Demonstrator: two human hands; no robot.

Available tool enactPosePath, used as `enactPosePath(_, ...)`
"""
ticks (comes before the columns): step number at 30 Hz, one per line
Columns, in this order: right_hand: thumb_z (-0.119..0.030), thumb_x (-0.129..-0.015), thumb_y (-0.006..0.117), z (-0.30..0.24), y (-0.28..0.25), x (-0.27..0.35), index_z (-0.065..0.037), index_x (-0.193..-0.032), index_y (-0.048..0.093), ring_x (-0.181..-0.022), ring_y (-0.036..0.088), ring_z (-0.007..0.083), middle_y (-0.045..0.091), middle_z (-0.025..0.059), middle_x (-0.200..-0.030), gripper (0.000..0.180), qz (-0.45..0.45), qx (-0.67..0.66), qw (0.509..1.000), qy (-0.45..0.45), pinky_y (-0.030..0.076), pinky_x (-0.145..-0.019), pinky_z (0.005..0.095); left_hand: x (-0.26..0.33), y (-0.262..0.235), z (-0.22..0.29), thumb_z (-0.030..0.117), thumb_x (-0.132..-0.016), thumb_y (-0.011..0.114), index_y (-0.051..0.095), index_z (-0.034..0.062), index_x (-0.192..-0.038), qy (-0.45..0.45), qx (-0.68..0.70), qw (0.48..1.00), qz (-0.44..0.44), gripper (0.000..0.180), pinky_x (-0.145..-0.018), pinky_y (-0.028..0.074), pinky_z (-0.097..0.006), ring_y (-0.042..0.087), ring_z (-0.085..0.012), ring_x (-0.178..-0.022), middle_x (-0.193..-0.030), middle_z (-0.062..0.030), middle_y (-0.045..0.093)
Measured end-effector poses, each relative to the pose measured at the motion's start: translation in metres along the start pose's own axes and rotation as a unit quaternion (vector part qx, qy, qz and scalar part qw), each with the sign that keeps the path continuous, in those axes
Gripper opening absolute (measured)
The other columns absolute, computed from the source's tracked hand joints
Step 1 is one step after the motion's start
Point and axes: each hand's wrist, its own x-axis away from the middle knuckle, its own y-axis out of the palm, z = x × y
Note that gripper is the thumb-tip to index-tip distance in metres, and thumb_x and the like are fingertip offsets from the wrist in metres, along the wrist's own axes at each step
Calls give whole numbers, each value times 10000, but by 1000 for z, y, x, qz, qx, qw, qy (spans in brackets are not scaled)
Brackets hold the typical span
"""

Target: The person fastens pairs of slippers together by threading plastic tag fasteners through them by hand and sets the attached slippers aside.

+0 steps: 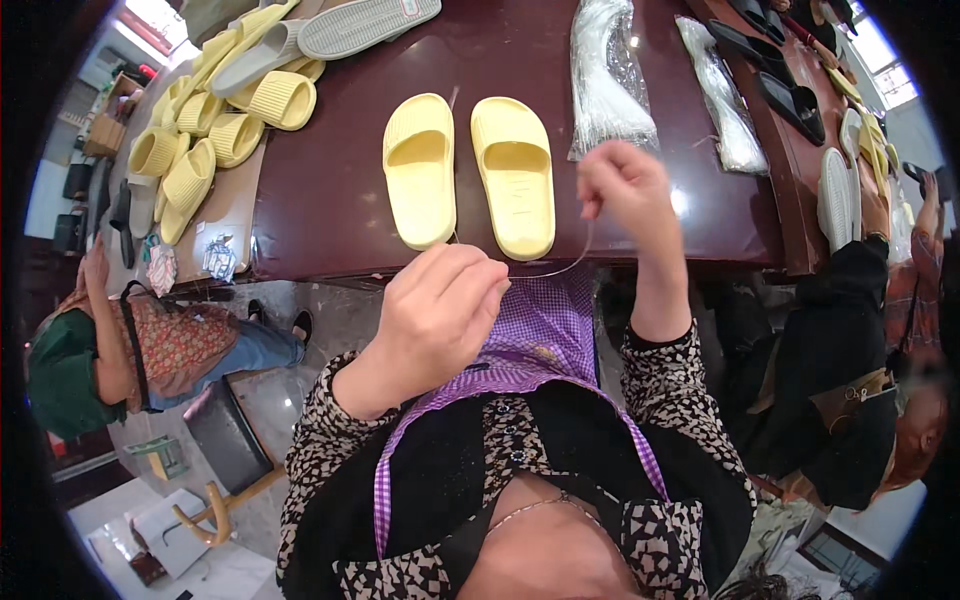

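The left hand and right hand were both closed, each pinching 1 end of a thin clear strand that curved between them. The strand hung over the desk edge, just below 2 yellow slippers.

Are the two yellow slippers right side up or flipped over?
Right side up: both yellow slippers lie flat on the table, footbeds and straps facing up.

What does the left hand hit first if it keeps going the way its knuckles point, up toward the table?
Probably the heel end of the left yellow slipper, just past the table edge. The left hand is closed on a thin clear strand. Depth is unclear; it may sit below the tabletop and meet the edge first.
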Motion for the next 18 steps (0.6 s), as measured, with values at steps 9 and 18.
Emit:
enactPosePath(9, -138, -866, 531, 65, 30, -7, 41, -842, 595, -720, 624, 384, 635, 234, -778, 192, -68, 503, 861, -31, 499, -676, 453, 48, 34, -50, 0, -771, 639, 606, -13, -811, -118, -18, 990, -77, 53, -644, 500, -366, 613, -299, -728, -786, -140, 608)
enactPosePath(18, -182, -881, 536, 90, 46, -41, 21, -866, 609, -791, 634, 374, 652, 208, -830, 217, 0, 511, 857, -70, 493, -711, 464, 10, 63, -117, 90, -811, 594, 628, -8, -797, -177, -86, 979, -45, 104, -664, 508, -397, 631, -336, -738, -794, -172, 638)
